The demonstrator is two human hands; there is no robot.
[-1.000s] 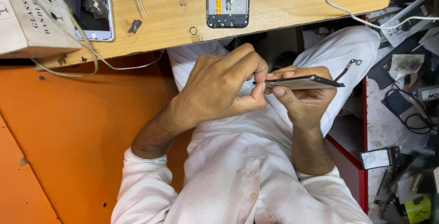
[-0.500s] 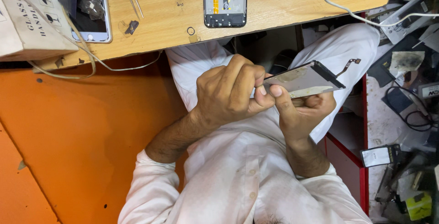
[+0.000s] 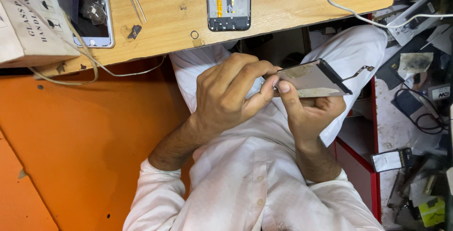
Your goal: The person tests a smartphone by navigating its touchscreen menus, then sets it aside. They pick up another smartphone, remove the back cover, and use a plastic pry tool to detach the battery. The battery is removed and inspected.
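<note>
**Now the panel was tipped up, face showing**

Overhead, the wooden bench ran across the top of the view, with an orange floor below it. An opened phone frame lay on the bench, its inner side up, well apart from the hands. A cardboard box and a second phone sat at the far corner, with a thin wire trailing off the edge.

The phone display panel was held over the lap, clear of the bench. A second earlier it had lain nearly edge-on to the camera, a thin dark line. Half a second earlier it had begun to tilt. At this moment its grey back faced up, one end raised, the small flex tail hanging off the far corner.

The right hand cupped the panel from beneath, thumb pressed on its near end. The left hand was curled, fingers pressed together against the panel's near edge; whether a tool lay pinched inside, I could not tell. That hand had moved lower and nearer the body than in the earliest frame.

Judged from the tilt, work was going on at the near edge.
</note>
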